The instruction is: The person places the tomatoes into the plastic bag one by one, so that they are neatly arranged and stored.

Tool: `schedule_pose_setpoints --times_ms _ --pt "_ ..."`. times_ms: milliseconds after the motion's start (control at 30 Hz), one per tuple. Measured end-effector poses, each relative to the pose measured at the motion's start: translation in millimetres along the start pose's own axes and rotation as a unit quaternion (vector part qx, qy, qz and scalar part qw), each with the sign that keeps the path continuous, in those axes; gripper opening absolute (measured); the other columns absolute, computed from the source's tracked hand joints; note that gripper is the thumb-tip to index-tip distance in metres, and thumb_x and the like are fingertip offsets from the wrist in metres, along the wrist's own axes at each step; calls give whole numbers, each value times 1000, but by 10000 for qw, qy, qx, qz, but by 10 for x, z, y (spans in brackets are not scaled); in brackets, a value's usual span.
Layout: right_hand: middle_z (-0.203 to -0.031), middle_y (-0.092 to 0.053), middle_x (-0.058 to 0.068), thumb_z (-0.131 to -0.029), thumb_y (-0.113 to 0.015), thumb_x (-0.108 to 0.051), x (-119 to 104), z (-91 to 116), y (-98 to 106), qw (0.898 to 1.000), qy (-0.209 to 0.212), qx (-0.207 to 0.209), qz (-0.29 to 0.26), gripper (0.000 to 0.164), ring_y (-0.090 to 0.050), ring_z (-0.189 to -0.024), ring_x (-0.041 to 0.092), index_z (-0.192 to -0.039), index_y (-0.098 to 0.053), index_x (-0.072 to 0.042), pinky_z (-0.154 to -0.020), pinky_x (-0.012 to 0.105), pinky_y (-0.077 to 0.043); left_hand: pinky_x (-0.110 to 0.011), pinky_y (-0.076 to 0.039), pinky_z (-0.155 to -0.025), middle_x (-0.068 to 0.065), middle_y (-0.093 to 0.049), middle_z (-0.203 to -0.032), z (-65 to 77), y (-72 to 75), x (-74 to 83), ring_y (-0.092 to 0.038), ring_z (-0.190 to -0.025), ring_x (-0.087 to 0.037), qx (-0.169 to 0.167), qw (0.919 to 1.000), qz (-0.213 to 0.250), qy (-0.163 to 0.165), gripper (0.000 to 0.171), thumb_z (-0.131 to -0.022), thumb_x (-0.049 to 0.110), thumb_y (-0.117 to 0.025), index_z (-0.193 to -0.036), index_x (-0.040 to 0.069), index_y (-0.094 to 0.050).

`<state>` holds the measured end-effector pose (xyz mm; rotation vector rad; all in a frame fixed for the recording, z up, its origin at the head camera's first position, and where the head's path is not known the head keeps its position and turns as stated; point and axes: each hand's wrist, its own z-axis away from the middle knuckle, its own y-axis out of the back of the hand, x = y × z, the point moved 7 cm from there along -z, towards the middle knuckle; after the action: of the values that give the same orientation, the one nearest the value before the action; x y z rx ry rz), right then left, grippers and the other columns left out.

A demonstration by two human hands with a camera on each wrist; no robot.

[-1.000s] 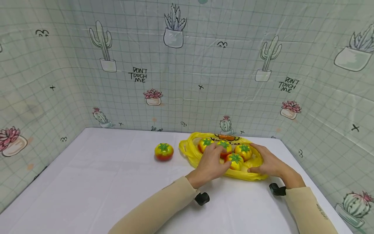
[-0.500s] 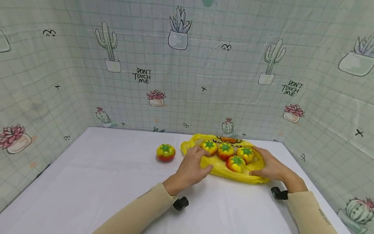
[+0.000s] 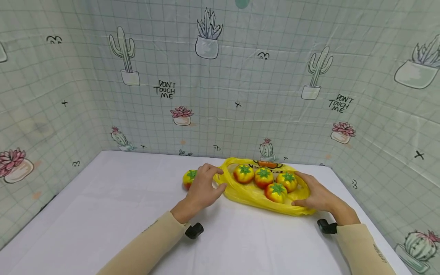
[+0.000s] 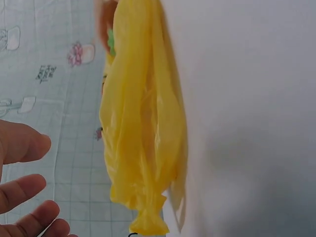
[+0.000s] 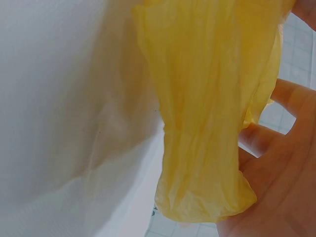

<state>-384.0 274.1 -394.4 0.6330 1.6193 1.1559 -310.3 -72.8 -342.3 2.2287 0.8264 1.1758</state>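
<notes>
A yellow plastic bag (image 3: 240, 194) lies with its mouth wide, showing several yellow-red tomatoes (image 3: 263, 178) with green star-shaped tops. Around the bag's right end curves my right hand (image 3: 319, 194), its thumb at the front rim and its fingers at the back rim; in the right wrist view some of these fingers pass behind the yellow plastic (image 5: 202, 123). My left hand (image 3: 202, 189) is left of the bag, thumb and fingers apart, holding nothing. Behind it a lone tomato (image 3: 187, 178) on the table is partly hidden. The left wrist view shows the bag's side (image 4: 143, 113) beyond the fingers.
A white cloth covers the table (image 3: 113, 214). Grid-patterned curtains with cactus prints (image 3: 237, 126) stand close behind it and along both sides. A black device (image 3: 194, 230) sits under the left wrist, another (image 3: 326, 226) under the right.
My left hand has moved left, from over the tomatoes in the bag to in front of the lone tomato. The right hand stays at the bag's right end.
</notes>
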Motion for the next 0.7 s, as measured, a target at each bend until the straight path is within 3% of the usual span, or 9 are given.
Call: schedule_pose_setpoints --times_ms 300,700 --pt "-149 -24 25 -69 -81 -44 -36 5 6 10000 55 4 -47 105 -24 -133 48 -150 -24 -10 -99 70 -22 -37 -43 -83 -8 -54 -105 -17 209 -208 -47 -99 -26 311 9992 -240 47 31 -79 16 -75 -107 7 -65" --pt "-149 -23 26 -70 -81 -44 -25 1 -1 10000 52 0 3 105 -24 -133 49 -150 -23 -10 -99 71 -22 -43 -38 -93 -10 -51 -113 -52 293 -598 -42 -110 -30 102 9975 -441 549 41 -77 23 -77 -113 9 -63"
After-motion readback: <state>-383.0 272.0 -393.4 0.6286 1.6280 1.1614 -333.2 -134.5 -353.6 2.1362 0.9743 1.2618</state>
